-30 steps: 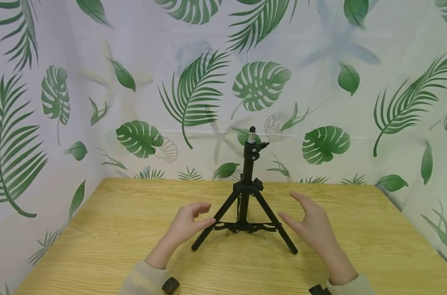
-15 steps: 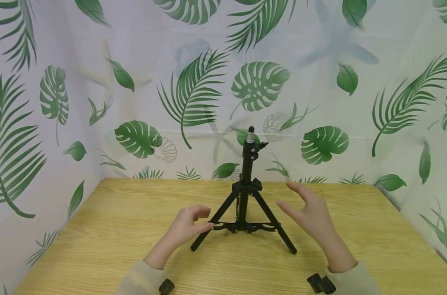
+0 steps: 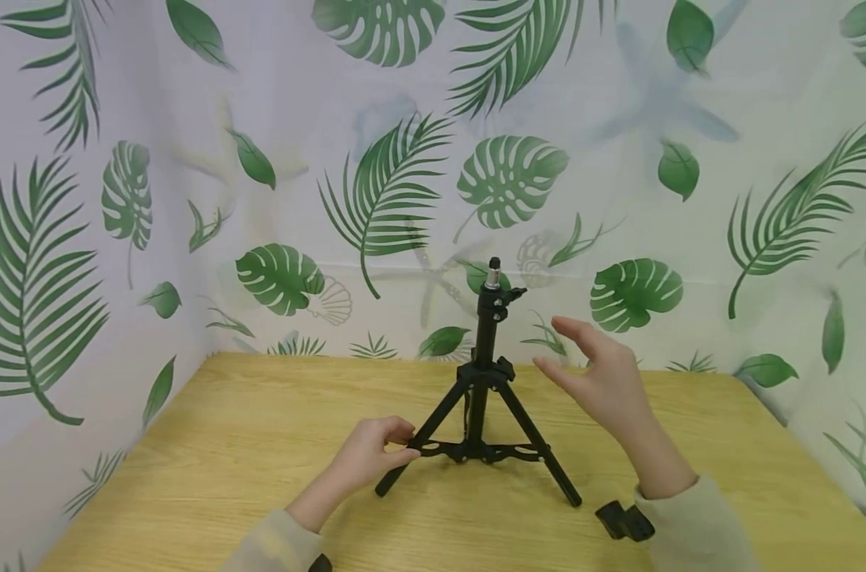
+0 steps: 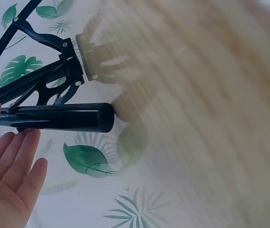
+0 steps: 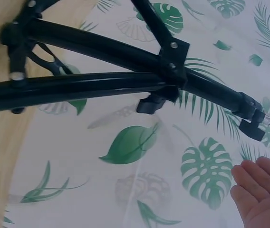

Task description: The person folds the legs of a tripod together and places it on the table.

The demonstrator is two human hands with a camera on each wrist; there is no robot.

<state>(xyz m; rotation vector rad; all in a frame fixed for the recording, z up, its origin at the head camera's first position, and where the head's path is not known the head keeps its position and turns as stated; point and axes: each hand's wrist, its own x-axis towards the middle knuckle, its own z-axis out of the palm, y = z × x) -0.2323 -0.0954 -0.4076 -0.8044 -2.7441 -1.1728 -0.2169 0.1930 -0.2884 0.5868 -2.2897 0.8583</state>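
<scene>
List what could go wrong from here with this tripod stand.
1. Pinch: the left hand straddles a leg near the jointed brace, so a finger could get caught if the legs fold.
2. Tip or slide: the right hand is apart from the tripod stand, so a one-sided push could shift it on the table.
3. Snag: the knob near the top juts toward the right hand and might catch a finger.

L sleeve (image 3: 276, 546) pale beige w/ yellowish patch; R sleeve (image 3: 693, 528) pale beige too; small blk gadget (image 3: 624, 521) by each
</scene>
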